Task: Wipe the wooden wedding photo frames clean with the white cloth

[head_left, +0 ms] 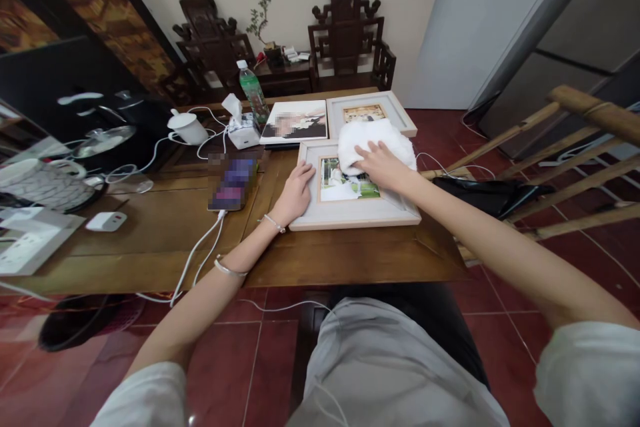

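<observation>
A light wooden picture frame (355,219) with a grey mat lies flat near the table's front edge, and its photo is partly covered. My left hand (296,192) grips the frame's left border, fingers over the edge. On the upper right of the same frame, my right hand (377,163) presses a bunched white cloth (385,137), its fingers bent into the fabric. Behind it lies a second picture frame (403,121), partly hidden by the cloth. To its left is a white-edged photo panel (295,120).
A tissue box (244,132), a green-labelled bottle (253,90) and a white lidded cup (187,127) stand on the left half. A phone (234,183) with a white cable lies nearer, beside a charger (106,221) and power strip (35,240). A bamboo rack (565,147) stands right.
</observation>
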`<state>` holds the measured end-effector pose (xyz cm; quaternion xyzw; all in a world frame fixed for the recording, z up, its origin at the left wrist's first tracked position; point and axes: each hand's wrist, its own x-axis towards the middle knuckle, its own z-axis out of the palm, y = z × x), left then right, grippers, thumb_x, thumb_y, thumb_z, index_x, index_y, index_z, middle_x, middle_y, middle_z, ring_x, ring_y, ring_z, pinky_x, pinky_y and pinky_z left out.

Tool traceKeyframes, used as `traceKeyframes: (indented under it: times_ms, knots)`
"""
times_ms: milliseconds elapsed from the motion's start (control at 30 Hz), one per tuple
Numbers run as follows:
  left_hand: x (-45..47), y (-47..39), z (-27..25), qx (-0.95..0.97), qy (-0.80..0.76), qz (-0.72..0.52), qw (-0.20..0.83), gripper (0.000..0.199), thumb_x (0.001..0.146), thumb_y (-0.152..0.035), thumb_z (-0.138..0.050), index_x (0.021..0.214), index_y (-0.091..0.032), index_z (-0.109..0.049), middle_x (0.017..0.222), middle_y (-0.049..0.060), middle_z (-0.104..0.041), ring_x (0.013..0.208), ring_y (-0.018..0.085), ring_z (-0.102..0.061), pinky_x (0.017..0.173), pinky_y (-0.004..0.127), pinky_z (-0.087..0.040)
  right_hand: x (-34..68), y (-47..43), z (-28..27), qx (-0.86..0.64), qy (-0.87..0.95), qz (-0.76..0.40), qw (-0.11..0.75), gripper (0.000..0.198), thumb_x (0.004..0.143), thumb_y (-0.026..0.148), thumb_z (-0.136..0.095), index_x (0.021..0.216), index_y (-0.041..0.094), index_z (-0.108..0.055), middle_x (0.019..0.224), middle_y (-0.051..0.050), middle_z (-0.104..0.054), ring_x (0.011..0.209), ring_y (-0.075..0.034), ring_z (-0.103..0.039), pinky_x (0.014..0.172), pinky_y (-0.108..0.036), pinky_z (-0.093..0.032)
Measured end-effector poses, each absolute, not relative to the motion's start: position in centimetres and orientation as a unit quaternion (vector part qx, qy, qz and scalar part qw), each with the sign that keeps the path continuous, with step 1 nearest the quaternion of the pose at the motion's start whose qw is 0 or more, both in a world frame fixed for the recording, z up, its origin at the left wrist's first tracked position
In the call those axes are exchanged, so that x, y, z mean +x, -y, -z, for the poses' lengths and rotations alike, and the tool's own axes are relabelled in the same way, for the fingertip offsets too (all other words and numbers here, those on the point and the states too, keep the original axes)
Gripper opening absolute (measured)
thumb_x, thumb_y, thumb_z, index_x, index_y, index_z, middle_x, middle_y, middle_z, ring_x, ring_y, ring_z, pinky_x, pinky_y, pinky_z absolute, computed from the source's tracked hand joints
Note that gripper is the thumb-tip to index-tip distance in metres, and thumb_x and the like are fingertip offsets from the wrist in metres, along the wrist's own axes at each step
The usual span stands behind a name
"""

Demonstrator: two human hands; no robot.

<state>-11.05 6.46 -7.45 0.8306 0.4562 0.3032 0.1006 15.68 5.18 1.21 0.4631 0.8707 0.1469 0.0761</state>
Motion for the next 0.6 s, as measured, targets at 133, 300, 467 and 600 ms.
traceKeyframes:
  times_ms: [133, 300, 467, 600]
  knots:
    - [-10.8, -6.5, 7.6, 0.827, -0.46, -0.306, 0.102, 0.055, 0.084, -0.004, -0.043, 0.134, -0.014, -0.065, 0.148, 0.014, -0.059, 0.15, 0.031, -0.042, 0.126, 0.057, -0.032, 15.9, -0.2, -2.4, 0.423, -0.895, -0.097, 0.105, 0.053, 0.089, 0.0, -0.044, 0.132, 0.019, -0.07, 0.145, -0.017, -0.059, 0.121, -0.034, -0.059, 0.099, -0.044, -0.041]
    - [-10.8, -6.4, 7.6, 0.83, -0.462, -0.298, 0.097, 0.056, 0.085, -0.006, -0.043, 0.137, -0.01, -0.062, 0.151, 0.016, -0.056, 0.151, 0.032, -0.04, 0.127, 0.054, -0.031, 15.6, 5.5, -5.9, 0.384, -0.914, 0.05, 0.123, 0.049, 0.083, -0.004, -0.05, 0.118, 0.02, -0.075, 0.108, -0.013, -0.075, 0.09, -0.024, -0.07, 0.076, -0.031, -0.045]
    - [-10.8, -6.6, 7.7, 0.85, -0.444, -0.272, 0.078, 0.059, 0.088, -0.012, -0.043, 0.147, -0.01, -0.053, 0.156, 0.017, -0.051, 0.154, 0.033, -0.033, 0.128, 0.058, -0.026, 14.3, 6.1, -5.1, 0.394, -0.912, 0.04, 0.101, 0.058, 0.081, -0.006, -0.047, 0.127, 0.019, -0.071, 0.137, -0.017, -0.066, 0.111, -0.031, -0.068, 0.089, -0.037, -0.048]
    - [-10.7, -6.5, 7.4, 0.856, -0.449, -0.247, 0.067, 0.054, 0.097, -0.021, -0.039, 0.147, -0.006, -0.05, 0.158, 0.021, -0.047, 0.155, 0.034, -0.031, 0.128, 0.058, -0.025, 14.4, 1.5, -2.1, 0.459, -0.885, -0.032, 0.078, 0.071, 0.082, -0.006, -0.043, 0.146, 0.022, -0.059, 0.164, -0.015, -0.039, 0.143, -0.043, -0.043, 0.108, -0.057, -0.04]
